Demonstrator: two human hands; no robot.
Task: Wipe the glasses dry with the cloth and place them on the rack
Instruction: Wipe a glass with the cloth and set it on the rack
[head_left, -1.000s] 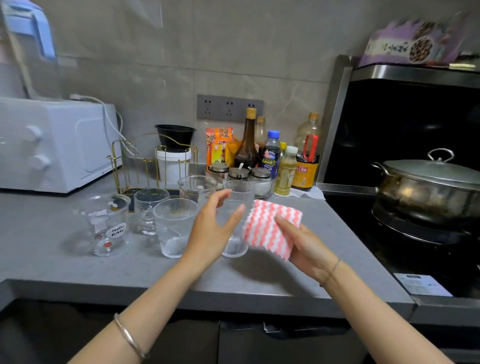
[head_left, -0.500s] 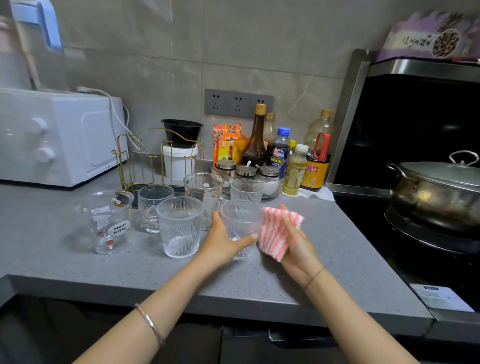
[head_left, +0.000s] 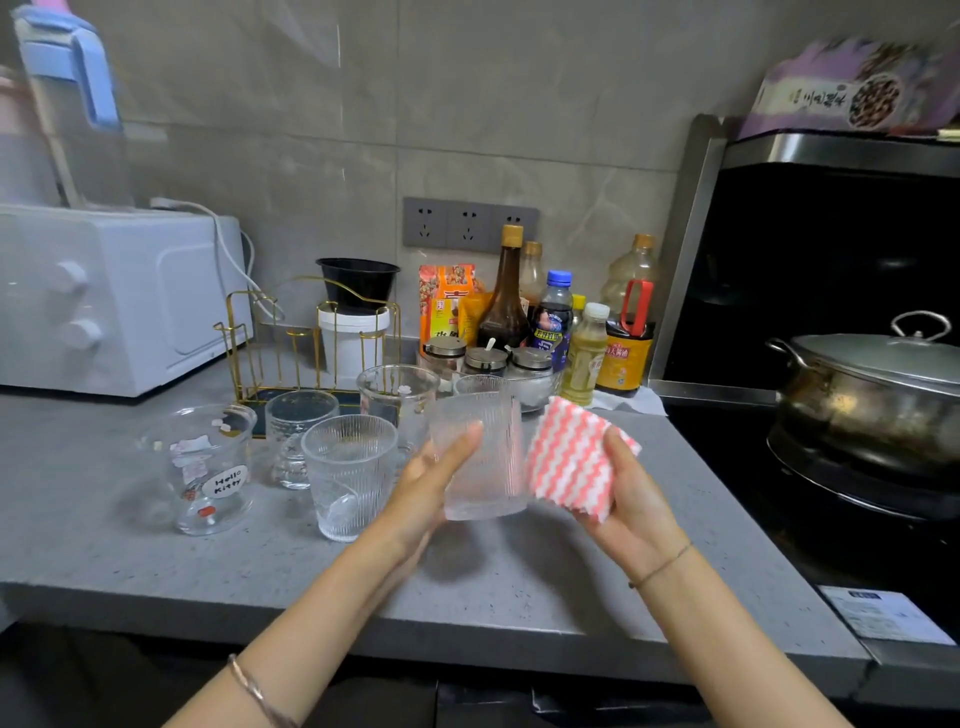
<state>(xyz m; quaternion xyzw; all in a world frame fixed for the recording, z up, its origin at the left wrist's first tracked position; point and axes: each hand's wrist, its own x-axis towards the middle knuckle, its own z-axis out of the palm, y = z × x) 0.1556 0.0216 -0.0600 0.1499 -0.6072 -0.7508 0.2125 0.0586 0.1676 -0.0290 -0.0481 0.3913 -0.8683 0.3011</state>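
Note:
My left hand grips a ribbed clear glass, lifted just above the grey counter and tilted slightly. My right hand holds a folded pink-and-white striped cloth against the glass's right side. Several other glasses stand on the counter to the left: a ribbed one, a "Hello Kitty" one, a smaller one and a handled one. Behind them stands the gold wire rack, with no glass on it.
A white microwave sits at the back left. Sauce bottles and lidded jars line the wall. A white tub with a black bowl stands behind the rack. A steel pot sits on the black stove at right.
My left hand closed round the ribbed glass and lifted it off the counter toward me. My right hand brought the cloth against the glass's right side.

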